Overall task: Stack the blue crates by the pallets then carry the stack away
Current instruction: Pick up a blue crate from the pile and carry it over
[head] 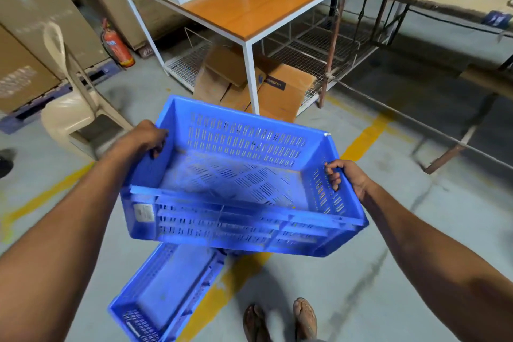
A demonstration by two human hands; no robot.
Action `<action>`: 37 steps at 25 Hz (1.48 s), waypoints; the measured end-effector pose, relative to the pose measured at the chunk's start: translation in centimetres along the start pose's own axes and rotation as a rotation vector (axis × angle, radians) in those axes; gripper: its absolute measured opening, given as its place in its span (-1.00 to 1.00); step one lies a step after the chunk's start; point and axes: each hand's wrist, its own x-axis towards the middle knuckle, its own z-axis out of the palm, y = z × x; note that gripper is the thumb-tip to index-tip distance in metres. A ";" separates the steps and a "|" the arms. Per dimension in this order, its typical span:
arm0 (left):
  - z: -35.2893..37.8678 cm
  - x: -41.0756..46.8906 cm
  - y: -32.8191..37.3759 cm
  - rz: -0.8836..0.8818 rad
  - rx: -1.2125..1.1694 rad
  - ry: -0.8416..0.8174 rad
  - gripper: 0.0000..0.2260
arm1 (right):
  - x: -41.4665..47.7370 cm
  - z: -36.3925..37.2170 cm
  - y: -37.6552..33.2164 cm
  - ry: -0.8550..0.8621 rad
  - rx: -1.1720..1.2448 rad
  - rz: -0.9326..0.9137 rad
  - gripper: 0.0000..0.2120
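Nearest, 2 sandalled feet [280, 319] are seen on the concrete floor [361, 272], beside a painted yellow line [222, 294]. Just left of them, the lower blue crate [166, 291] is laid open side up on the floor, with its far end hidden beneath the other crate. Above it, the upper blue crate [236, 175] is held clear of the floor, empty, tilted and skewed against the one below. It is gripped at its 2 short ends. The left hand [151, 137] is curled over the left rim, and the right hand [348, 178] is clamped on the right rim with fingers hooked inside.

The stacking step is judged to be in hand, and the carry is not yet begun. For the next move, the upper blue crate needs to be turned into line with the lower one, levelled, and lowered until it is seated.

Farther off, cardboard boxes [280, 91] are seen under an orange-topped table [263, 3]. A plastic chair [69, 108], a red fire extinguisher [118, 47] and blue pallets [41, 103] are seen towards the far left.
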 end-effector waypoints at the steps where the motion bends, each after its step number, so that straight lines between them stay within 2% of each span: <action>1: 0.0 -0.1 -1.6 -0.039 0.059 -0.015 -0.64 | 0.2 0.8 -0.7 -0.012 -0.050 0.021 -0.83; 4: -0.7 -0.1 -7.0 -0.166 0.154 -0.113 -0.59 | 0.5 3.4 -4.0 -0.024 -0.293 0.144 -0.71; 6: -1.5 -0.4 -10.2 -0.255 0.151 -0.268 -0.47 | 0.8 5.3 -6.1 -0.039 -0.485 0.237 -0.62; 8: -1.9 -1.4 -12.7 -0.327 0.151 -0.430 -0.47 | 0.8 7.3 -7.6 -0.041 -0.622 0.296 -0.59; 10: -2.0 -4.7 -13.8 -0.365 0.115 -0.473 -0.46 | 0.4 9.3 -8.1 -0.045 -0.703 0.332 -0.62; 12: -1.8 -8.2 -14.3 -0.412 0.073 -0.458 -0.45 | 0.0 10.9 -8.0 -0.039 -0.768 0.331 -0.57; 13: -1.7 -9.8 -14.9 -0.429 0.062 -0.404 -0.47 | -0.1 11.7 -7.6 -0.031 -0.821 0.306 -0.51; 15: -1.9 -12.6 -17.1 -0.473 0.076 -0.216 -0.54 | -0.7 13.9 -5.8 0.012 -1.101 0.180 -0.47; 17: -1.6 -15.4 -19.7 -0.469 0.091 -0.024 -0.66 | -1.6 16.0 -2.8 0.094 -1.402 -0.039 -0.60; 18: -0.9 -16.9 -21.3 -0.468 0.142 0.039 -0.68 | -2.0 16.9 -1.1 0.158 -1.436 -0.199 -0.67; 20: 0.6 -21.1 -24.9 -0.482 0.064 0.232 -0.71 | -3.3 18.9 2.8 0.264 -1.420 -0.448 -0.74; 22: 1.6 -26.8 -28.4 -0.480 -0.073 0.428 -0.77 | -4.7 20.9 7.1 0.304 -1.349 -0.580 -0.75; 26: 3.0 -38.1 -38.0 -0.545 -0.198 0.667 -0.68 | -8.2 26.0 16.8 0.261 -1.329 -0.676 -0.68; 31: 1.6 -53.5 -48.3 -0.654 -0.265 0.946 -0.70 | -14.6 32.0 32.1 0.175 -1.265 -0.832 -0.65; 33: 0.5 -58.2 -51.8 -0.688 -0.275 1.032 -0.69 | -16.5 34.8 37.1 0.164 -1.249 -0.876 -0.67; 37: -2.2 -66.7 -57.9 -0.803 -0.290 1.148 -0.70 | -21.0 42.6 45.0 0.018 -1.246 -0.920 -0.67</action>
